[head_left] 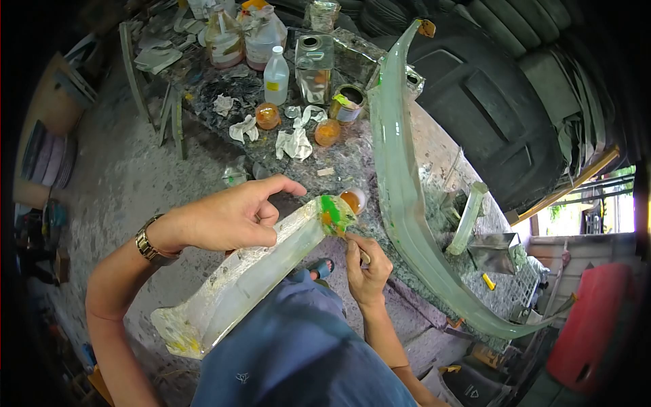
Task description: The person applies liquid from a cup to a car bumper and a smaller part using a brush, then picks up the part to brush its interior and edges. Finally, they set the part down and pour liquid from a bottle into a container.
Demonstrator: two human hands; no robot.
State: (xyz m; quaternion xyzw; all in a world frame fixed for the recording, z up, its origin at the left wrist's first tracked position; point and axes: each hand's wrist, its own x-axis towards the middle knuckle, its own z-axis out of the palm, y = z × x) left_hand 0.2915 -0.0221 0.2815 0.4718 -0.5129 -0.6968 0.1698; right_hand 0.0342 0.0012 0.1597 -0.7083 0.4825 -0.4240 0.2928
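Note:
A long pale translucent fibreglass-like piece [254, 271] lies slantwise in front of my body, its lower end near my left side. Green and orange patches [333, 216] cover its upper end. My left hand [224, 217], with a gold watch at the wrist, hovers over or rests on its upper edge; the index finger is stretched out and the thumb is apart. Pinched in my right hand [368, 268] is a small tool with a pale handle [365, 258], probably a brush, held by the coloured end; its tip is hard to make out. Just behind that end sits a cup of amber liquid [351, 201].
A long curved greenish moulding [400, 156] spans the stained workbench [352, 169]. Behind stand a plastic bottle [275, 78], a metal can [314, 68], an open tin [346, 105], jugs [224, 41], amber cups [268, 117] and crumpled white cloths [295, 142]. A red panel [590, 325] stands right.

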